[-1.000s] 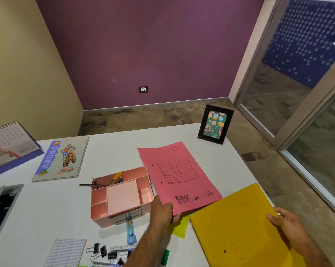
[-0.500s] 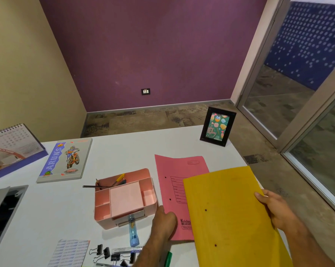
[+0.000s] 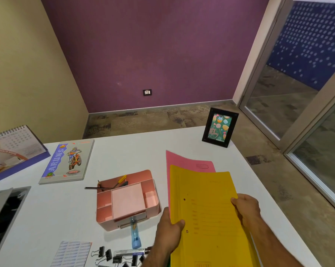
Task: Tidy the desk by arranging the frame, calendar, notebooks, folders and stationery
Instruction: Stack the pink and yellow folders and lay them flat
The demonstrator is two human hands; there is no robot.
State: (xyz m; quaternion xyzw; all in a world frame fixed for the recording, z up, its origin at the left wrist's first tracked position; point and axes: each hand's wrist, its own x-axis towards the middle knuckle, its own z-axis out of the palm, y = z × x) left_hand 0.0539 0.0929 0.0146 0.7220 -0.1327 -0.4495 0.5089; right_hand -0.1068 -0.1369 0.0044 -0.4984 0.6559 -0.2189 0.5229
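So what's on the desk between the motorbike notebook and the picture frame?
Nothing: in the head view, only bare white desk lies between the notebook and the frame.

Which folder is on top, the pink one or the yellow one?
The yellow folder is on top. It covers most of the pink folder, which only peeks out along the far and left edges. Both hands hold them.

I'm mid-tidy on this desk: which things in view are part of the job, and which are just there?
Part of the job:
yellow folder, held by left hand and right hand
pink folder beneath it
photo frame
desk calendar
notebook
pink organiser
binder clips
blue pen

Just there:
wall socket
glass door
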